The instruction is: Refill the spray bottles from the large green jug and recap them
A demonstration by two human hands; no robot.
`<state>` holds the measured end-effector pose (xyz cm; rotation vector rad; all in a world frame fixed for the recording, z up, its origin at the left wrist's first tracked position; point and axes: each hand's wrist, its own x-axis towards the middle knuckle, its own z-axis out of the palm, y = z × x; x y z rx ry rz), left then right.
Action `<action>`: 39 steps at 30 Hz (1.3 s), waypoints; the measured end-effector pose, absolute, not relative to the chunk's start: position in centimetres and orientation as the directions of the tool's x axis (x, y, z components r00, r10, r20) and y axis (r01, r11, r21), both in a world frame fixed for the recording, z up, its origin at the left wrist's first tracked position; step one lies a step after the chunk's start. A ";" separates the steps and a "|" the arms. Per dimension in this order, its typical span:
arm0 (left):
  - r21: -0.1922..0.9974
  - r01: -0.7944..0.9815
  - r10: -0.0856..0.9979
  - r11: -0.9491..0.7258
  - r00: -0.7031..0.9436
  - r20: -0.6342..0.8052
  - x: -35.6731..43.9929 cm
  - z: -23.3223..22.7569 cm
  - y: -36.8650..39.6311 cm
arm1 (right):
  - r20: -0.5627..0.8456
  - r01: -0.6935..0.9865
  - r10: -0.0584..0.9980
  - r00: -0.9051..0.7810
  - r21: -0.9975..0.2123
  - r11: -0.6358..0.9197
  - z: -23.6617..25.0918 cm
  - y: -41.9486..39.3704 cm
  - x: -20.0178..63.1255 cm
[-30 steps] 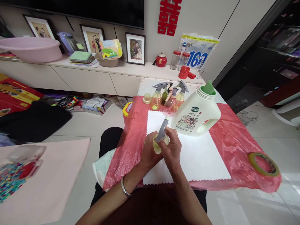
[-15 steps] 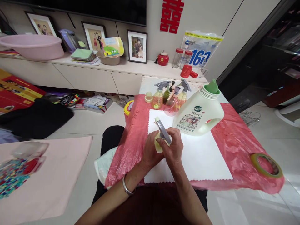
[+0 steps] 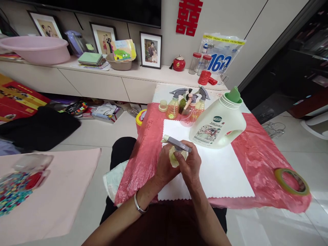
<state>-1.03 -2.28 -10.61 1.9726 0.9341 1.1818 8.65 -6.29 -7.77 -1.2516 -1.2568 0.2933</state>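
Between my hands is a small spray bottle (image 3: 175, 158) with a pale yellow see-through body and a grey trigger head (image 3: 177, 143). My left hand (image 3: 164, 164) is wrapped round the body from the left. At the neck, just under the head, the fingers and thumb of my right hand (image 3: 190, 164) are closed on the sprayer. Below them lies a white sheet (image 3: 225, 174) with a scalloped edge. A large pale green detergent jug (image 3: 217, 123), its green spout uncapped, stands upright just beyond my right hand.
Several spray bottles (image 3: 173, 106) and a small cap (image 3: 163, 105) stand behind the sheet. A tape roll (image 3: 291, 181) lies on the red plastic cover (image 3: 138, 160) at right. To the left, a pink-topped table (image 3: 64, 194) bears colourful small pieces (image 3: 17, 191).
The grey trigger head has turned on the bottle, its nozzle swinging leftward and towards me. My right hand has shifted slightly with it; my left hand keeps its grip.
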 end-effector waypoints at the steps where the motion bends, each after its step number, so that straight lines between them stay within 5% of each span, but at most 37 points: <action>1: 0.808 0.234 0.825 -0.540 0.338 0.453 -1.0 -10.6 -2.3 | 0.551 0.448 0.745 0.376 -0.812 0.375 -7.8 -6.2 8.7; 22: 0.826 0.225 0.835 -0.517 0.344 0.429 -0.8 -10.8 -2.2 | 0.544 0.460 0.804 0.242 -0.794 0.398 -7.2 -6.2 9.7; 39: 0.844 0.260 0.864 -0.469 0.335 0.377 -0.9 -11.5 -2.6 | 0.552 0.446 0.778 0.299 -0.802 0.398 -5.6 -7.2 9.1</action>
